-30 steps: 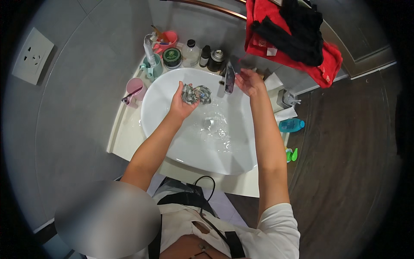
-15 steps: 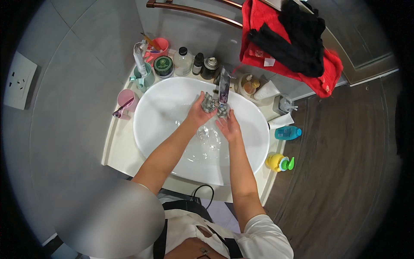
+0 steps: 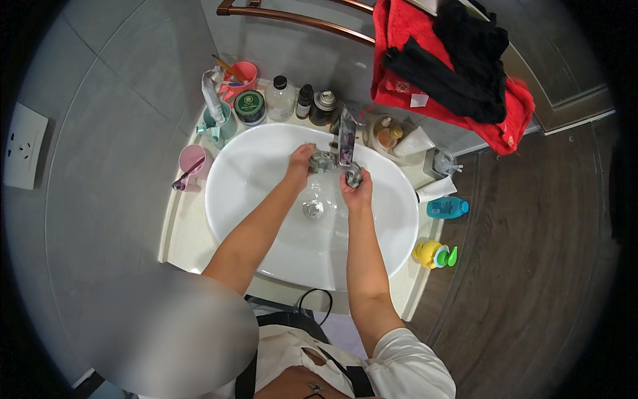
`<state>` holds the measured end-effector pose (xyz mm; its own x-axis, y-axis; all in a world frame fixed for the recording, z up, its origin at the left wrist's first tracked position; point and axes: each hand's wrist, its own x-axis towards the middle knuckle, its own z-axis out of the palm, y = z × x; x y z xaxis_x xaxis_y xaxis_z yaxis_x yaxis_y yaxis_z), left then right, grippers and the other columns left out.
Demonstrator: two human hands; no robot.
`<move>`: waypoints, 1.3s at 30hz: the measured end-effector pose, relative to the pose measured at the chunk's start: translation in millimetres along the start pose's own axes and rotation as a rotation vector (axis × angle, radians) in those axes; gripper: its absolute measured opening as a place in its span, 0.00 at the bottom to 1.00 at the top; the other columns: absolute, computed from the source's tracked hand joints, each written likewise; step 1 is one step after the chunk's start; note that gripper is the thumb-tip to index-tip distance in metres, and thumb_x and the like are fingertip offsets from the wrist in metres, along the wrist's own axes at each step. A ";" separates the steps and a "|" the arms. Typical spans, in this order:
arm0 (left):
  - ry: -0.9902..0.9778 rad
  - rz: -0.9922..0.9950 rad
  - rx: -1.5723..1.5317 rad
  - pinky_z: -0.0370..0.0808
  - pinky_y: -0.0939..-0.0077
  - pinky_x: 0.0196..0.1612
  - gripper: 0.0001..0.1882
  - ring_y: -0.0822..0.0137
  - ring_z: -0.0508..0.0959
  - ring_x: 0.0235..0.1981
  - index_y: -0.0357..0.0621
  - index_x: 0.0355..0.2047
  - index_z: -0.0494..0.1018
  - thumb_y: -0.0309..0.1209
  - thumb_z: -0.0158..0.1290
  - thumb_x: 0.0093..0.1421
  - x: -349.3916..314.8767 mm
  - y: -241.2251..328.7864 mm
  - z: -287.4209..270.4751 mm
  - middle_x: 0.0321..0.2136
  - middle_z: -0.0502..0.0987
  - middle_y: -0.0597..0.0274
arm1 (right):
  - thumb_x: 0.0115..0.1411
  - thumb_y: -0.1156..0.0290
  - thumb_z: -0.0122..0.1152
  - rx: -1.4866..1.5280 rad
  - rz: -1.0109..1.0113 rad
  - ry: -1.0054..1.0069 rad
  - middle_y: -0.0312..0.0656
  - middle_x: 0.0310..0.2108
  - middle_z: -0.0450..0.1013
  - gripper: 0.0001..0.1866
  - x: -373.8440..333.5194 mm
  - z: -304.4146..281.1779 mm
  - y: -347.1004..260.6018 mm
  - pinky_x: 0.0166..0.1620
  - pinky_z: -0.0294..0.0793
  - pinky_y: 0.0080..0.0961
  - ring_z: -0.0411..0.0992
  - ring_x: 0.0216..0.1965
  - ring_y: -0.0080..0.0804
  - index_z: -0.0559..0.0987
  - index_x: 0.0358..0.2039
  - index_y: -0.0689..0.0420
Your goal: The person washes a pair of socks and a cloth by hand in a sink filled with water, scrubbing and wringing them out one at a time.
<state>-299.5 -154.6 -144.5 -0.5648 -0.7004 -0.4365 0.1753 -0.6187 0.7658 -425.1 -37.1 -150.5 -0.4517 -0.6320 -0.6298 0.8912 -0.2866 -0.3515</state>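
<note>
Over the far side of the white washbasin (image 3: pixel 266 229), my left hand (image 3: pixel 300 164) is closed on a bunched grey-and-white patterned cloth (image 3: pixel 323 161), just left of the tap (image 3: pixel 347 137). My right hand (image 3: pixel 357 193), to the right of the tap and a little nearer, has its fingers curled round a second grey-and-white bundle (image 3: pixel 353 175). Whether the two bundles are one piece of cloth I cannot tell. Below the hands the round drain (image 3: pixel 313 210) shows through a little water.
Behind the basin stand a green-lidded jar (image 3: pixel 250 106), a clear bottle (image 3: pixel 280 98) and dark bottles. Cups (image 3: pixel 194 161) line the left side. A blue bottle (image 3: pixel 447 207) and yellow pump bottle (image 3: pixel 432 254) are right. A red towel (image 3: pixel 415 53) hangs above.
My hands have moved a little apart, the left one leftward. My right fingers, spread before, are now curled round a bundle. The splashing over the drain has calmed.
</note>
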 end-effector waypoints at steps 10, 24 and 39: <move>-0.151 -0.107 -0.450 0.71 0.74 0.34 0.12 0.69 0.72 0.33 0.49 0.38 0.65 0.39 0.44 0.58 22.0 -38.6 19.5 0.29 0.70 0.65 | 0.54 0.62 0.53 -1.293 -1.198 -0.031 0.42 0.29 0.69 0.18 -44.3 20.0 63.0 0.27 0.66 0.31 0.68 0.24 0.34 0.66 0.43 0.55; 0.140 -0.246 0.078 0.67 0.70 0.24 0.18 0.68 0.70 0.26 0.45 0.29 0.70 0.46 0.40 0.58 -21.0 -24.9 41.3 0.24 0.70 0.64 | 0.52 0.62 0.46 -1.337 -0.508 0.241 0.54 0.28 0.70 0.15 -21.6 26.5 54.8 0.37 0.64 0.37 0.68 0.34 0.52 0.72 0.30 0.62; -0.124 0.080 0.412 0.65 0.81 0.27 0.17 0.74 0.67 0.23 0.42 0.26 0.71 0.45 0.52 0.53 -10.2 9.0 -29.8 0.23 0.70 0.67 | 0.53 0.51 0.51 -1.023 0.139 -0.040 0.30 0.29 0.65 0.17 -68.4 47.4 -7.2 0.25 0.59 0.17 0.61 0.26 0.19 0.70 0.36 0.50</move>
<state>-268.1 -163.6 -147.2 -0.6591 -0.6770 -0.3275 -0.0995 -0.3532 0.9303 -398.6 -26.0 -72.0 -0.3293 -0.6413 -0.6931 0.4651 0.5286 -0.7101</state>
